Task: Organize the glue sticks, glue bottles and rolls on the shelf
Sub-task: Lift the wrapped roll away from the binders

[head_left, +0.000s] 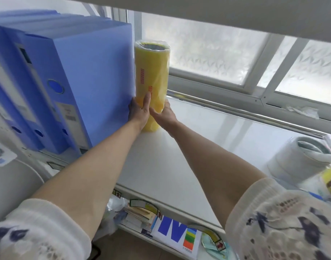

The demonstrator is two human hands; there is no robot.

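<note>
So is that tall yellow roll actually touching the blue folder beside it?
Cannot tell. In the head view the yellow roll stands right against the blue folder, but no gap or contact shows plainly.

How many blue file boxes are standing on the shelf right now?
3 visible: the nearest blue file box stands beside the yellow roll, a second is left of it, a third farther left. More may be hidden out of view.

A tall yellow roll (151, 79), wrapped in clear film with red print down its side, stands upright on the white shelf (208, 132), its left side right against a blue file box (97, 76). A second yellow roll (330, 178), partly cut off by the frame, lies at the shelf's right end.
</note>
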